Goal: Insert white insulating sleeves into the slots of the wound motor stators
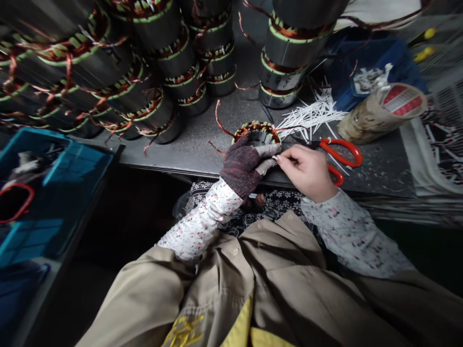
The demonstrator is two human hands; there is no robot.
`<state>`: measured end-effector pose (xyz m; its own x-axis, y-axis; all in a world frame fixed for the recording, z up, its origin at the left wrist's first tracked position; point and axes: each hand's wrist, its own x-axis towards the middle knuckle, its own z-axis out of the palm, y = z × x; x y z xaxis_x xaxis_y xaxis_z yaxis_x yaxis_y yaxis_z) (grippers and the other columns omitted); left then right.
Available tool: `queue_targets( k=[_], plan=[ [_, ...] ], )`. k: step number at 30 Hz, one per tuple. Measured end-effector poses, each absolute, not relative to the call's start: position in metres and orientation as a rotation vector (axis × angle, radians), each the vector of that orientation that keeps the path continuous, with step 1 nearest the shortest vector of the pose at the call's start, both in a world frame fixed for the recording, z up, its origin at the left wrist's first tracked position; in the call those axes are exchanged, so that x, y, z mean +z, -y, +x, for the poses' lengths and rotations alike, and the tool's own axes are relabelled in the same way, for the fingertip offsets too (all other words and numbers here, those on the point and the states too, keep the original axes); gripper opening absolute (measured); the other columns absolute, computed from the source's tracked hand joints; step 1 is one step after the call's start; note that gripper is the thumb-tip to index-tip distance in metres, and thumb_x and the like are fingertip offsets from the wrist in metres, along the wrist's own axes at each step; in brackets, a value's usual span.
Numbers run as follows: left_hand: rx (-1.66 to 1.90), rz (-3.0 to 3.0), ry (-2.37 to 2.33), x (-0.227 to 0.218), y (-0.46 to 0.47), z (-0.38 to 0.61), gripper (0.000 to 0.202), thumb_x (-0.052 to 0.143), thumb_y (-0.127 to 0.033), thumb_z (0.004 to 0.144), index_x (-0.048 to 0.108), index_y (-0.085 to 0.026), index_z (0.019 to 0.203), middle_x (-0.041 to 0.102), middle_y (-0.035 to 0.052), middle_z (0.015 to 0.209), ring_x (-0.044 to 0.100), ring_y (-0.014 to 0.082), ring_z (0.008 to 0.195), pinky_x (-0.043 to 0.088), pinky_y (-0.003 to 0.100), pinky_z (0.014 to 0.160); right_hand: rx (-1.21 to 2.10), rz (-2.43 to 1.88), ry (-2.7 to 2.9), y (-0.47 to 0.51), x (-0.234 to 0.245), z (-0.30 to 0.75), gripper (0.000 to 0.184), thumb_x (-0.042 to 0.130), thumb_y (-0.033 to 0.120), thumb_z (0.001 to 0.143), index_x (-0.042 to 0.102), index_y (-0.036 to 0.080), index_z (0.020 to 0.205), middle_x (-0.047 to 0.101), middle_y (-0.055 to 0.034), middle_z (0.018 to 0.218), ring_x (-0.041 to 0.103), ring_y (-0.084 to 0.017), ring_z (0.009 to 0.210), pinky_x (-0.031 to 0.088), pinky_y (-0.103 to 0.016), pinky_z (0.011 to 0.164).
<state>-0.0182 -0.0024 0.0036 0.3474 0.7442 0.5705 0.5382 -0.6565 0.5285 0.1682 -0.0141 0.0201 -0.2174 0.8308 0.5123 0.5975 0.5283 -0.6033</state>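
Observation:
A motor stator (257, 132) with copper windings and green insulation sits at the near edge of the dark workbench (202, 144). My left hand (243, 164), in a dark knitted glove, grips the stator's near side, fingers curled over its rim. My right hand (306, 169) is bare, its thumb and fingers pinched together right at the stator's near rim, touching the gloved fingertips. What the pinch holds is too small to make out. Copper wire ends (218, 120) stick out from the stator to the left.
Stacks of wound stators (152, 72) fill the bench's back left, another stack (285, 62) stands behind centre. White insulation strips (311, 114), red-handled scissors (342, 154) and a tape roll (383, 111) lie at right. A blue crate (54, 193) sits at left.

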Motion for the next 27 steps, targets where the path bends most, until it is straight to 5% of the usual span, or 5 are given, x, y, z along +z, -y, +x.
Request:
queue_targets(
  k=[12, 16, 18, 22, 27],
  plan=[
    [1.184, 2.402, -1.18, 0.013, 0.008, -0.016, 0.021, 0.056, -0.03, 0.1, 0.071, -0.021, 0.112, 0.077, 0.0024, 0.113, 0.07, 0.0169, 0.115, 0.053, 0.041, 0.11, 0.901, -1.012, 1.755, 0.022, 0.054, 0.18, 0.033, 0.061, 0.038, 0.094, 0.06, 0.023, 0.066, 0.053, 0.0005, 0.06, 0.047, -0.013, 0.051, 0.035, -0.029, 0.047],
    [1.138, 2.37, -1.275, 0.007, 0.01, -0.018, 0.042, 0.058, -0.035, 0.1, 0.053, -0.021, 0.139, 0.066, 0.0075, 0.137, 0.062, 0.0197, 0.13, 0.053, 0.04, 0.112, 1.198, -0.845, 1.607, 0.027, 0.053, 0.185, 0.039, 0.064, 0.055, 0.091, 0.063, 0.022, 0.069, 0.069, -0.0083, 0.094, 0.063, -0.018, 0.069, 0.05, -0.033, 0.057],
    [1.102, 2.351, -1.339, 0.005, 0.011, -0.02, 0.058, 0.06, -0.037, 0.099, 0.039, -0.024, 0.151, 0.062, 0.0091, 0.142, 0.061, 0.0226, 0.132, 0.054, 0.043, 0.112, 1.358, -0.839, 1.552, 0.032, 0.048, 0.188, 0.041, 0.063, 0.056, 0.091, 0.061, 0.021, 0.069, 0.069, -0.0086, 0.09, 0.063, -0.018, 0.07, 0.053, -0.035, 0.059],
    [1.105, 2.351, -1.398, 0.002, 0.014, -0.013, 0.065, 0.061, -0.039, 0.099, 0.031, -0.023, 0.154, 0.059, 0.0119, 0.143, 0.059, 0.0279, 0.135, 0.053, 0.051, 0.113, 1.273, -0.938, 1.406, 0.032, 0.049, 0.195, 0.037, 0.067, 0.042, 0.09, 0.049, 0.023, 0.064, 0.047, 0.0013, 0.057, 0.048, -0.013, 0.052, 0.044, -0.031, 0.049],
    [1.128, 2.338, -1.342, 0.001, 0.027, 0.014, 0.063, 0.059, -0.041, 0.099, 0.033, -0.015, 0.149, 0.057, 0.0168, 0.146, 0.054, 0.0285, 0.14, 0.047, 0.047, 0.12, 1.077, -0.87, 1.416, -0.008, 0.051, 0.171, 0.039, 0.051, 0.05, 0.099, 0.04, 0.026, 0.071, 0.054, -0.0013, 0.067, 0.058, -0.016, 0.065, 0.054, -0.036, 0.065]
  ],
)
